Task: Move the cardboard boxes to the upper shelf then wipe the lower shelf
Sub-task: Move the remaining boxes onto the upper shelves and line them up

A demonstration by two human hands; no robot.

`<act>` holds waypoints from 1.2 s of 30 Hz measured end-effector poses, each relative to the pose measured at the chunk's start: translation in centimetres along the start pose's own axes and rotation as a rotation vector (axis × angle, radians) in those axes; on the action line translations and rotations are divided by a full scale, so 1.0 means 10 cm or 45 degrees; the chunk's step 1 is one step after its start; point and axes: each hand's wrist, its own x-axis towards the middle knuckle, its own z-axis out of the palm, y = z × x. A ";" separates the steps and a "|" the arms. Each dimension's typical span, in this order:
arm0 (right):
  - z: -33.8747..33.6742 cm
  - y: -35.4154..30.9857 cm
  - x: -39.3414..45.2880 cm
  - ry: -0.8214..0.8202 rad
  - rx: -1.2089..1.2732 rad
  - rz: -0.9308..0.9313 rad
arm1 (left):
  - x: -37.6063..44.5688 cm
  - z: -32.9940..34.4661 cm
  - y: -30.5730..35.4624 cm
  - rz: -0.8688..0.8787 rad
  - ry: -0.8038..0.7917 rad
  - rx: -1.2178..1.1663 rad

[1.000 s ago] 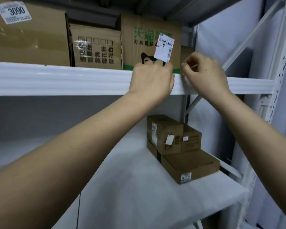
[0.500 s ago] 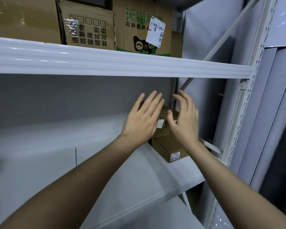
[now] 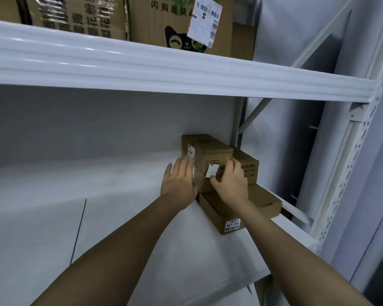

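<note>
On the lower shelf (image 3: 124, 235), against its far right corner: flat box (image 3: 261, 202) carrying tall box (image 3: 205, 155) and small box (image 3: 247, 166), left hand (image 3: 179, 183) flat-fingered on tall box's left face, right hand (image 3: 230, 181) curled over its front; upper shelf (image 3: 164, 69) above, holding large cartons (image 3: 164, 21).

The right hand (image 3: 231, 184) hides part of the small box (image 3: 208, 160) front. Above the hands, the upper boxes (image 3: 80, 16) are cut off and blurred
</note>
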 end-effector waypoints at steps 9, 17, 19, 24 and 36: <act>0.39 0.16 0.76 -0.070 0.074 0.158 | 0.51 0.36 0.14 -0.152 -0.127 0.036; 0.64 0.02 1.04 -0.084 0.228 0.324 | 0.66 0.45 -0.07 -0.264 -0.189 -0.012; 0.69 -0.01 1.08 -0.063 0.250 0.359 | 0.68 0.46 -0.14 -0.283 -0.204 -0.026; 0.81 -0.02 1.10 -0.007 0.301 0.403 | 0.69 0.52 -0.28 -0.292 -0.226 -0.053; 0.50 -0.01 1.10 -0.027 0.879 0.422 | 0.72 0.47 -0.67 -0.761 -0.030 -0.557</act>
